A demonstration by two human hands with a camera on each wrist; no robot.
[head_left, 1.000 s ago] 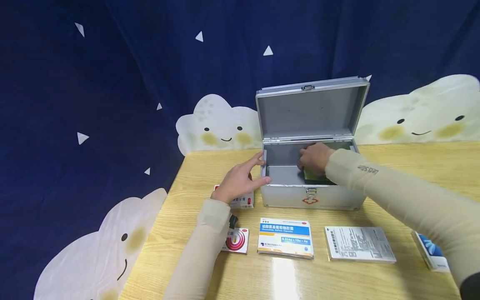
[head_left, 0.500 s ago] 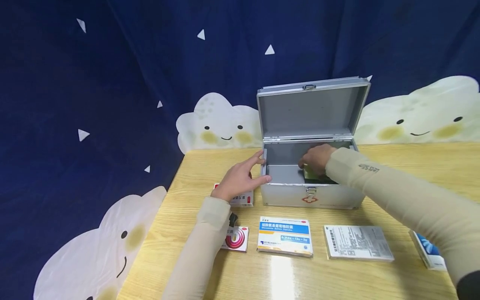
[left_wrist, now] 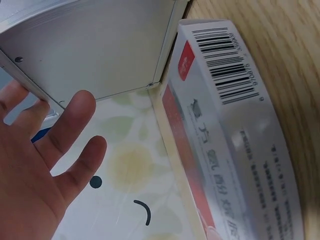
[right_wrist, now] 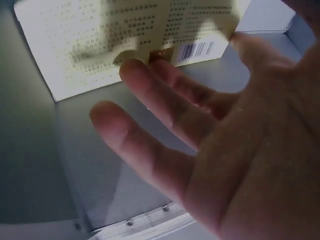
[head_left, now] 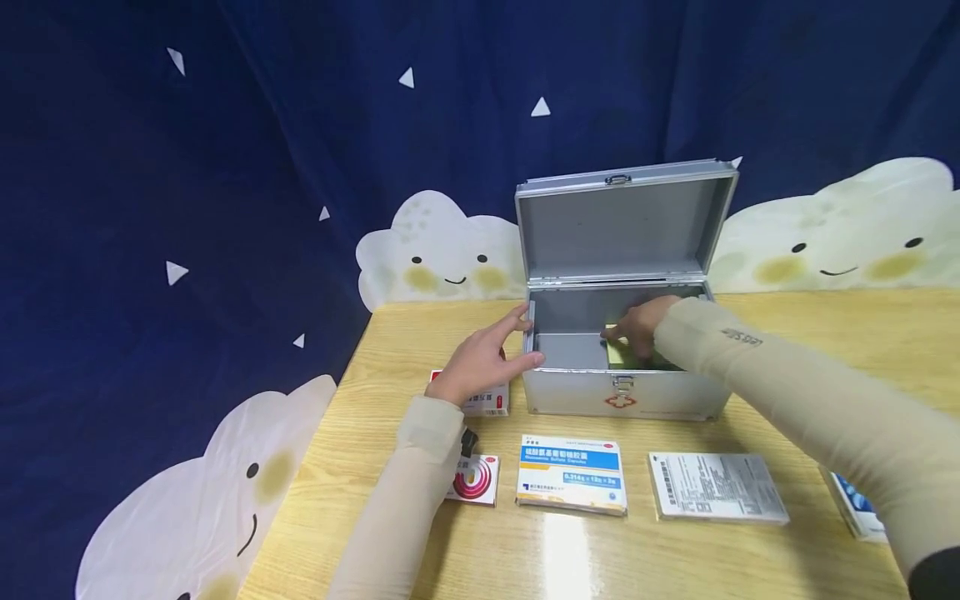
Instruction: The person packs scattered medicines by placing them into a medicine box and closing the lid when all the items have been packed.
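Observation:
A silver metal first-aid case [head_left: 562, 393] with its lid [head_left: 622, 233] raised stands at the back of the table. My right hand [head_left: 642, 325] is inside its right half, beside a yellowish medicine box [head_left: 616, 356]. In the right wrist view the fingers are spread and extended before the printed face of that medicine box [right_wrist: 135, 40], fingertips at or close to it; contact is hard to tell. My left hand [head_left: 483, 358] rests at the case's left rim, thumb toward the front edge. Its fingers look loosely extended in the left wrist view.
Under the left wrist lies a red-and-white medicine box [head_left: 491, 402]. Nearer are a box with pink rings [head_left: 476, 481], a blue-and-white capsule box [head_left: 572, 475], a white printed box [head_left: 716, 487] and a blue-white box [head_left: 855, 504]. A dark blue curtain [head_left: 450, 125] hangs behind.
My right hand has shifted slightly and its fingers have changed pose, uncovering more of the yellowish box's left side. My left hand stays at the case's rim.

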